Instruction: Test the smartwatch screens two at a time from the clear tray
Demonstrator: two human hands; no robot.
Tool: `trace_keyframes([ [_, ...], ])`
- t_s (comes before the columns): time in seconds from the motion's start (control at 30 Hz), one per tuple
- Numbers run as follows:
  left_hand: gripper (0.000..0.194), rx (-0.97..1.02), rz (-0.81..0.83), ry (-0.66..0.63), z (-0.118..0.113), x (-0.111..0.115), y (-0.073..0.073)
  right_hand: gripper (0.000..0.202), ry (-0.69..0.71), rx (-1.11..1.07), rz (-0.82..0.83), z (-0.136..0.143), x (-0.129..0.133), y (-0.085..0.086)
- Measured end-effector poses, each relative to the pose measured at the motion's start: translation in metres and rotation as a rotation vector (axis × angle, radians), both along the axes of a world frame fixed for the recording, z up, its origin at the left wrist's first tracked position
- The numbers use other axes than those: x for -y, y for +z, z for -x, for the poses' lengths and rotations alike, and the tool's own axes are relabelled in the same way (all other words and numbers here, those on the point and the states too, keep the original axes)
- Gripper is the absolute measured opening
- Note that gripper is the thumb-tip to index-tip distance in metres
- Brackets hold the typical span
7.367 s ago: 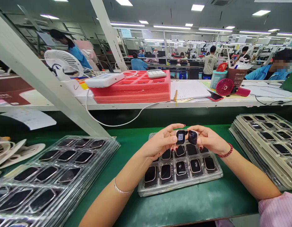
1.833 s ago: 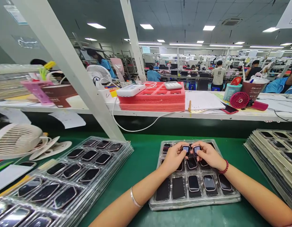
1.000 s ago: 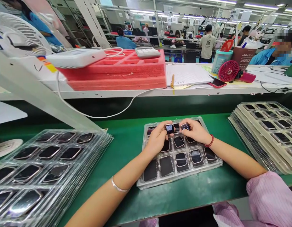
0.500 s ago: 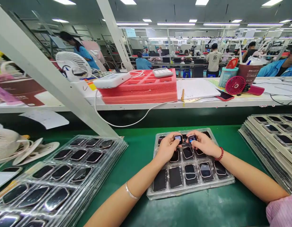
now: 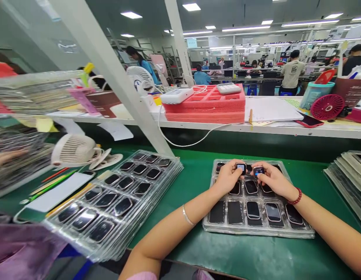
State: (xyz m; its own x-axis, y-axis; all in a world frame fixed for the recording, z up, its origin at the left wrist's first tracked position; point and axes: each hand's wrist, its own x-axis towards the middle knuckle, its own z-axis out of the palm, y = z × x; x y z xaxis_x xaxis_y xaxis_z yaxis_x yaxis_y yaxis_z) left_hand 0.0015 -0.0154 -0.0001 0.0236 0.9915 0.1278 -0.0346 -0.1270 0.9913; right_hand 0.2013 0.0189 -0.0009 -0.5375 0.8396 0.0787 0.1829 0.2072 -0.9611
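My left hand (image 5: 228, 177) is closed around a smartwatch case (image 5: 240, 168) whose screen is lit, with the thumb at its lower edge. A second lit smartwatch case (image 5: 259, 171) is gripped in my right hand (image 5: 275, 181), its thumb on the screen. Both hands are held close together over the far rows of a clear plastic tray (image 5: 256, 232). Dark-screened watch cases, such as one in the near row (image 5: 253, 210), lie in the tray's pockets. Two near-left pockets show only a black lining (image 5: 235, 212). My hands hide part of the far rows.
Stacked trays of watch cases (image 5: 133, 177) stand to the left, more stacked trays (image 5: 348, 182) to the right. A white fan (image 5: 73, 149) and pens (image 5: 48, 186) lie further left. The shelf (image 5: 198, 126) ahead carries red foam (image 5: 206, 112). Another person's hand (image 5: 9, 158) shows far left.
The view has turned left, so the bench appears shifted right and another person's hand and sleeve show at far left. Both hands still hold the two lit watch cases over the tray.
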Motion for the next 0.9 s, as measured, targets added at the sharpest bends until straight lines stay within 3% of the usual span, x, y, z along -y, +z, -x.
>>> trace_keyframes([
  [0.37,0.021,0.021,0.014,0.011,0.0031,-0.0059,-0.0049,0.033,0.005,-0.005,-0.051,0.0,-0.0002,0.0008],
  [0.77,0.033,0.021,0.035,0.012,0.0062,-0.0077,-0.0032,0.03,0.036,-0.025,-0.035,0.0013,-0.0026,0.0024],
  [0.9,0.028,0.011,0.025,0.005,0.006,-0.0089,-0.0049,0.035,0.036,-0.055,0.008,0.0007,-0.0048,0.0012],
])
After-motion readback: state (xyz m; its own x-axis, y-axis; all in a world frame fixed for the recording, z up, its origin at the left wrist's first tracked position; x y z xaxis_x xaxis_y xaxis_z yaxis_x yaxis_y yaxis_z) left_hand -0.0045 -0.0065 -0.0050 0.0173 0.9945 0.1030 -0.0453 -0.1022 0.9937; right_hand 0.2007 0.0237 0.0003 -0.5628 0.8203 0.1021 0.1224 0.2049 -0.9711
